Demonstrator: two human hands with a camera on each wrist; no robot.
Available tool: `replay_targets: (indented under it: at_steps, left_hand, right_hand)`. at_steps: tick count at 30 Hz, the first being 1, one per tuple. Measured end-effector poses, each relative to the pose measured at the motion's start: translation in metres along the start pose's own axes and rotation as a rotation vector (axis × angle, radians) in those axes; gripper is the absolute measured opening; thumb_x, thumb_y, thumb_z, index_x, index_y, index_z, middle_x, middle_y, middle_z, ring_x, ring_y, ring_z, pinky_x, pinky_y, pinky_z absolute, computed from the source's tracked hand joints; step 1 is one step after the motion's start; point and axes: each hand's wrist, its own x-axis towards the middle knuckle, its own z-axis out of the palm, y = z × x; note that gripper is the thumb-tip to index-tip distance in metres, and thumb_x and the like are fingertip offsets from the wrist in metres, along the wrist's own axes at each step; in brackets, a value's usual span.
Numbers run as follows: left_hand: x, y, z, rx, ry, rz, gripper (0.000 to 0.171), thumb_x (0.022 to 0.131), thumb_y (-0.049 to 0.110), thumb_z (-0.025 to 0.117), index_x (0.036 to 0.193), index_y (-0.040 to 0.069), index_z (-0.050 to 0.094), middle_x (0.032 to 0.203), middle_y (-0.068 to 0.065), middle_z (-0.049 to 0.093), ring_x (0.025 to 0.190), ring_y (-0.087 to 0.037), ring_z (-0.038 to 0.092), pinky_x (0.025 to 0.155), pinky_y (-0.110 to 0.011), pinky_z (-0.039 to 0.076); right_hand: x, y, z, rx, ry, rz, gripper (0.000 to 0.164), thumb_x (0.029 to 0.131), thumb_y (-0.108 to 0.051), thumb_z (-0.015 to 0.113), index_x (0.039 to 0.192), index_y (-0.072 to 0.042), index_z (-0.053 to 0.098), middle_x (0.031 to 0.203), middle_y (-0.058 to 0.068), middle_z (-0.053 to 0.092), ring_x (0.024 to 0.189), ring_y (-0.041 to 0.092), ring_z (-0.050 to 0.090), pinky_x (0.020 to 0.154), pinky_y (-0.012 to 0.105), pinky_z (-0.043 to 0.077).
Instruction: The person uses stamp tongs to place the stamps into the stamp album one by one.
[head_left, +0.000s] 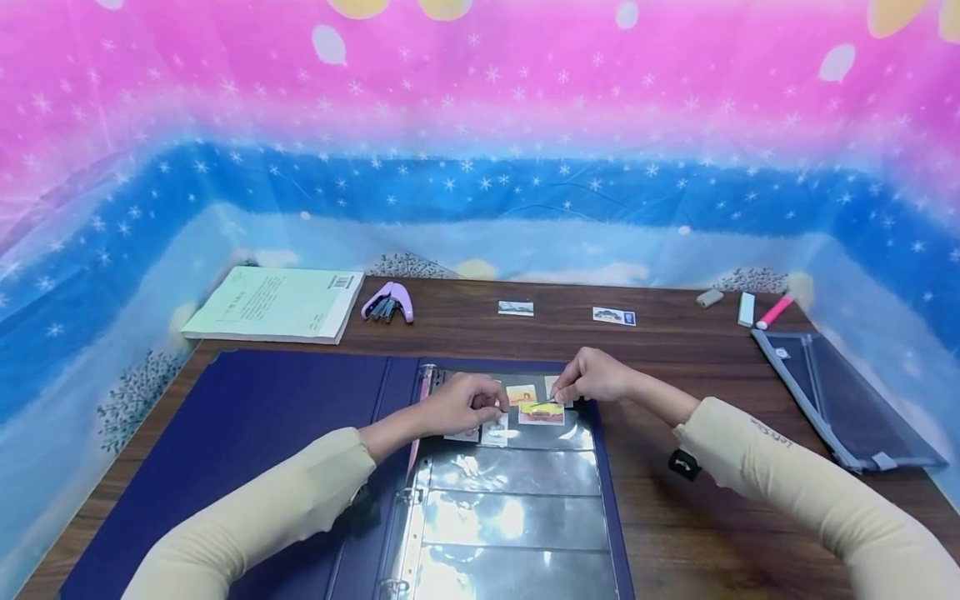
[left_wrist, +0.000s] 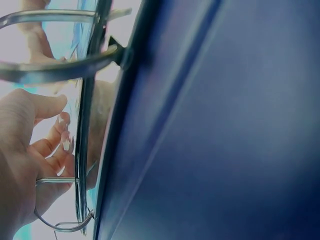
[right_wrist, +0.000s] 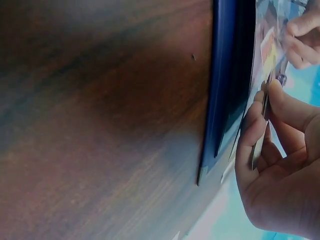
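My right hand (head_left: 596, 375) pinches a pair of tweezers (right_wrist: 261, 130) between thumb and fingers. At their tip is a yellow and red stamp (head_left: 542, 413), over the top row of a clear pocket page (head_left: 517, 472). The page sits in an open dark blue ring binder (head_left: 277, 417). My left hand (head_left: 461, 404) rests at the page's top row, its fingers loosely bent and the thumb apart from them in the left wrist view. Beside its fingertips is a pale stamp (head_left: 495, 430). An orange stamp (head_left: 521, 393) lies just behind the yellow one.
Two stamps lie at the back of the table, one greyish (head_left: 516, 308) and one with a blue end (head_left: 614, 317). A green book (head_left: 277, 304) and a purple stapler-like tool (head_left: 388, 302) stand back left. Back right are an eraser (head_left: 708, 297), a pink marker (head_left: 775, 312) and a mesh pouch (head_left: 847, 400).
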Motion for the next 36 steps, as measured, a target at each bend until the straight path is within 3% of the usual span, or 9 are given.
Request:
replay_targets:
  at_steps: [5,11,17,20,24,31,36]
  left_hand:
    - [-0.0002,0.0023,-0.0015,0.008,-0.001,0.003,0.007,0.086,0.007,0.061,0.088,0.008,0.068,0.066,0.000,0.049,0.056,-0.005,0.039,0.054,-0.017,0.033]
    - [0.0011,0.0017,-0.0007,0.007,-0.005,-0.003,0.007,0.087,0.007,0.061,0.088,0.009,0.068,0.065,0.000,0.049,0.054,-0.004,0.039,0.054,-0.017,0.033]
    - [0.0019,0.0009,0.0020,0.005,-0.018,0.010,0.007,0.087,0.007,0.061,0.089,0.009,0.068,0.067,-0.001,0.051,0.054,-0.003,0.039,0.055,-0.017,0.034]
    - [0.0014,0.0016,0.0020,0.014,-0.021,0.008,0.007,0.087,0.008,0.061,0.089,0.009,0.068,0.069,-0.002,0.053,0.055,-0.004,0.040,0.055,-0.017,0.035]
    - [0.0007,0.0034,0.0012,0.021,-0.020,0.004,0.007,0.087,0.008,0.061,0.089,0.008,0.068,0.070,-0.003,0.055,0.055,-0.004,0.041,0.054,-0.017,0.034]
    - [0.0007,0.0033,0.0013,0.022,-0.020,-0.008,0.007,0.087,0.008,0.061,0.088,0.010,0.068,0.070,-0.001,0.054,0.056,-0.004,0.041,0.055,-0.017,0.035]
    - [0.0010,0.0028,0.0021,0.032,-0.018,-0.010,0.008,0.088,0.007,0.060,0.088,0.010,0.067,0.069,0.000,0.053,0.056,-0.003,0.040,0.055,-0.017,0.034]
  right_hand:
    - [-0.0006,-0.0015,0.0024,-0.028,-0.057,-0.021,0.013,0.082,-0.010,0.068,0.089,-0.001,0.075,0.095,0.016,0.072,0.051,0.004,0.044,0.053,0.021,0.041]
    - [0.0025,-0.0013,-0.0003,-0.012,-0.143,0.026,0.015,0.083,-0.011,0.067,0.092,-0.001,0.074,0.098,0.014,0.072,0.080,0.005,0.063,0.067,0.026,0.053]
    - [0.0059,-0.0023,-0.0031,-0.011,-0.236,0.033,0.015,0.081,-0.010,0.068,0.091,0.001,0.074,0.092,0.014,0.073,0.062,0.004,0.057,0.059,0.023,0.048]
    - [0.0069,-0.0032,-0.0040,-0.017,-0.252,0.042,0.016,0.081,-0.010,0.069,0.091,0.001,0.074,0.093,0.014,0.073,0.062,0.005,0.055,0.060,0.024,0.048]
    - [0.0071,-0.0041,-0.0049,-0.020,-0.260,0.052,0.017,0.081,-0.011,0.069,0.092,0.001,0.073,0.097,0.014,0.072,0.068,0.006,0.058,0.065,0.025,0.051]
    - [0.0070,-0.0021,-0.0025,0.024,-0.233,0.112,0.015,0.079,-0.010,0.070,0.090,0.000,0.074,0.078,0.006,0.073,0.056,0.006,0.053,0.053,0.021,0.043]
    - [0.0064,-0.0014,-0.0032,0.062,-0.223,0.138,0.015,0.079,-0.010,0.070,0.090,-0.001,0.074,0.077,0.005,0.073,0.055,0.007,0.054,0.052,0.021,0.041]
